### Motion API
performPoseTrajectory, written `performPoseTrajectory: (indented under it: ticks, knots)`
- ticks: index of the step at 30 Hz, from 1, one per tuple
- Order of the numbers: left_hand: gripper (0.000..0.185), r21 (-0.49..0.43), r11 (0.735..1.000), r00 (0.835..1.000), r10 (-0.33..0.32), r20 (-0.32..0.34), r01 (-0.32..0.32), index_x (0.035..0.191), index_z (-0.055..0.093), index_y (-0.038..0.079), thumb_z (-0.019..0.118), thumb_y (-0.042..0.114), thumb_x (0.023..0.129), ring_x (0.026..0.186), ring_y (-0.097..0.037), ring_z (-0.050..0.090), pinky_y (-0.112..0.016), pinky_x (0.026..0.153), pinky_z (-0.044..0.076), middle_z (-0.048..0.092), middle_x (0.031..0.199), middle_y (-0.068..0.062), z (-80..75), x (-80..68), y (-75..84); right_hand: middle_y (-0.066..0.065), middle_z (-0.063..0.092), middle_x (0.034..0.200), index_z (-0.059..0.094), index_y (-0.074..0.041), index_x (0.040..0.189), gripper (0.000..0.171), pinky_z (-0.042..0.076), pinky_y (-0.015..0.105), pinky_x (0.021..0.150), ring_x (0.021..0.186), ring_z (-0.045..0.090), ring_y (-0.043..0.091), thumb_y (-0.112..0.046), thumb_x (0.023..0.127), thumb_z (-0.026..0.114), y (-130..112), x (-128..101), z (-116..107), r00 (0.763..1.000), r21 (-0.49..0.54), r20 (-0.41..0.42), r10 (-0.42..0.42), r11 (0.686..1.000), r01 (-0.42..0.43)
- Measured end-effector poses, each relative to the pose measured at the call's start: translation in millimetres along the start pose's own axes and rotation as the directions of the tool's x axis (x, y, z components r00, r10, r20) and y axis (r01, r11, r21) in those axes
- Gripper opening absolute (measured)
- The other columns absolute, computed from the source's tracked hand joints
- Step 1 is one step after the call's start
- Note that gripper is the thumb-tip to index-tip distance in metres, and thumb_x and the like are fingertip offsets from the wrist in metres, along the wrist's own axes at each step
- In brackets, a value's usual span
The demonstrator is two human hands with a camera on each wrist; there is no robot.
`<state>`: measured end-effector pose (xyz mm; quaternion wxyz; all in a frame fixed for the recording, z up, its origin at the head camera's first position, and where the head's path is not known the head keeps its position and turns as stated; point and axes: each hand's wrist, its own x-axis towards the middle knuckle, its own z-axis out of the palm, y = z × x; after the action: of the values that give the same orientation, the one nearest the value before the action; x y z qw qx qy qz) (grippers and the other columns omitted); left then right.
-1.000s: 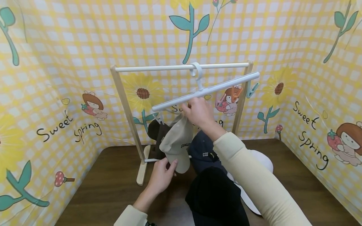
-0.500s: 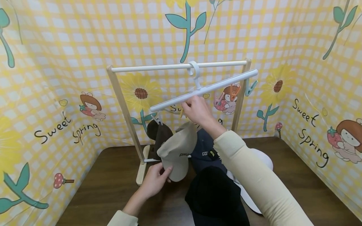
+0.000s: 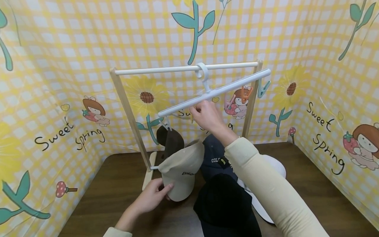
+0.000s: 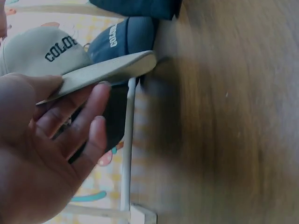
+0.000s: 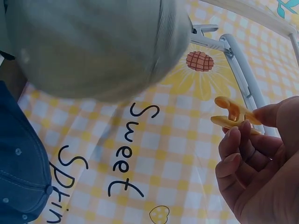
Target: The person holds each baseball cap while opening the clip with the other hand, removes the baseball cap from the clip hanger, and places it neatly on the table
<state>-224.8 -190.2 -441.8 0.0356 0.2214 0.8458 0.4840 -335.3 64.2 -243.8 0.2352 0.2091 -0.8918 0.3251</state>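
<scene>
My left hand point(image 3: 149, 197) pinches the brim of a beige baseball cap point(image 3: 180, 168) between thumb and fingers. The cap hangs over the table, below and left of my right hand point(image 3: 207, 114). In the right wrist view my right thumb and fingers squeeze a yellow clothespin point(image 5: 233, 116), whose jaws are spread with nothing in them. That clothespin is on the underside of a white clip hanger point(image 3: 228, 88), which tilts down to the left. A dark brown cap point(image 3: 174, 141) hangs from the clip point(image 3: 165, 124) at its low end.
The hanger hooks over the white rail point(image 3: 154, 70) of a wooden rack. Pink point(image 3: 229, 104), orange point(image 3: 246, 94) and teal clips point(image 3: 263, 89) hang at the right. On the table point(image 3: 97, 194) lie a navy cap point(image 3: 211, 153), a black cap point(image 3: 225, 200) and a white cap point(image 3: 273, 166).
My left hand has drawn the beige cap down and slightly left, away from the right hand and the hanger. The right hand stays at the yellow clothespin.
</scene>
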Motion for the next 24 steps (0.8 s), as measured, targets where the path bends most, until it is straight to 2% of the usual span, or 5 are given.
performPoseTrajectory:
  ticks: [5, 8, 15, 19, 24]
  knots:
    - [0.028, -0.049, 0.998, 0.996, -0.037, 0.08, 0.041, 0.112, 0.068, -0.002, 0.057, 0.023, 0.107, 0.074, -0.023, 0.071, -0.036, 0.066, 0.057, 0.074, 0.093, -0.011, -15.2, -7.3, -7.2, -0.003, 0.04, 0.046, 0.052, -0.015, 0.052, 0.054, 0.026, 0.026, 0.043, 0.042, 0.035, 0.013, -0.033, 0.103, 0.055, 0, 0, -1, 1.0, -0.016, 0.02, 0.01, 1.0, -0.01]
    - [0.028, -0.084, 0.994, 0.982, -0.055, 0.178, 0.071, 0.107, 0.069, -0.002, 0.055, 0.022, 0.107, 0.076, -0.019, 0.069, -0.035, 0.067, 0.056, 0.074, 0.091, -0.011, -28.1, -16.0, -11.6, -0.003, 0.042, 0.046, 0.053, -0.015, 0.053, 0.053, 0.026, 0.026, 0.042, 0.041, 0.035, 0.013, -0.034, 0.102, 0.055, 0, -1, -2, 0.999, -0.013, 0.033, 0.013, 1.0, -0.013]
    - [0.025, -0.21, 0.97, 0.898, -0.02, 0.439, 0.124, 0.113, 0.067, -0.005, 0.052, 0.014, 0.108, 0.088, -0.013, 0.071, -0.036, 0.075, 0.059, 0.076, 0.1, -0.01, -58.3, -43.9, -28.8, -0.002, 0.043, 0.046, 0.053, -0.015, 0.052, 0.054, 0.026, 0.026, 0.042, 0.04, 0.036, 0.014, -0.036, 0.102, 0.056, 1, -2, -4, 0.999, -0.02, 0.033, 0.02, 1.0, -0.019]
    - [0.024, -0.258, 0.944, 0.858, -0.046, 0.511, 0.204, 0.118, 0.062, -0.008, 0.053, 0.012, 0.106, 0.089, -0.014, 0.072, -0.034, 0.076, 0.06, 0.077, 0.099, -0.009, -73.0, -60.9, -38.7, -0.002, 0.041, 0.046, 0.051, -0.014, 0.052, 0.055, 0.025, 0.027, 0.042, 0.04, 0.036, 0.014, -0.037, 0.102, 0.056, 1, -2, -5, 0.999, -0.032, 0.026, 0.026, 0.999, -0.025]
    - [0.025, -0.297, 0.894, 0.806, -0.11, 0.581, 0.336, 0.119, 0.059, -0.011, 0.056, 0.01, 0.105, 0.074, -0.004, 0.066, -0.022, 0.065, 0.054, 0.072, 0.085, 0.001, -82.0, -87.2, -51.7, -0.002, 0.042, 0.046, 0.051, -0.014, 0.053, 0.056, 0.025, 0.027, 0.041, 0.04, 0.037, 0.014, -0.039, 0.103, 0.055, 0, -2, -6, 0.998, -0.037, 0.052, 0.026, 0.999, -0.024]
